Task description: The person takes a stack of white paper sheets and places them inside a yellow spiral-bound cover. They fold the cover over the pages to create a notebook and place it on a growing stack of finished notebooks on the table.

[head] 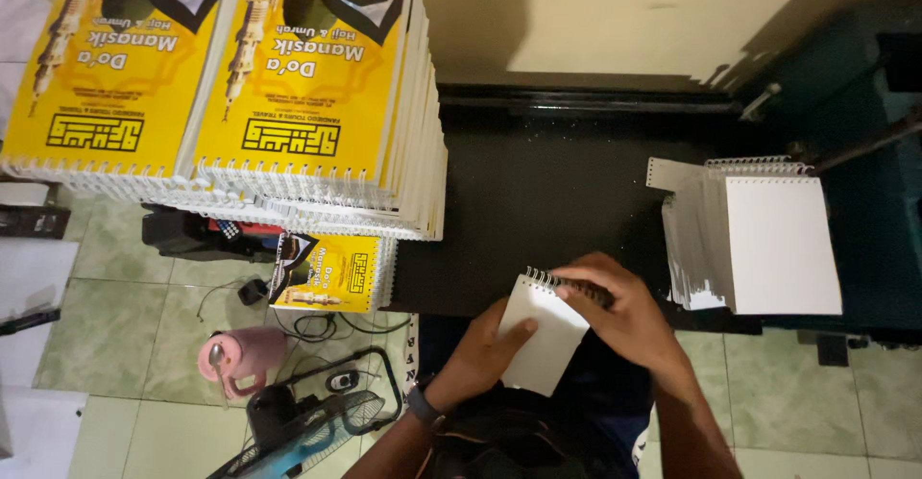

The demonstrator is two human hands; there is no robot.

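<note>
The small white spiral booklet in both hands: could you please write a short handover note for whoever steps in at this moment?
Left hand: supports the small white booklet from below.
Right hand: fingers lie over its wire spiral at the top edge.
Right of the hands: a pile of white wire-bound pads on the black table.
Left: two tall stacks of yellow-covered booklets, one more yellow booklet below them.
Done: many yellow ones are stacked. Left: the white pile, by the look of it.
</note>
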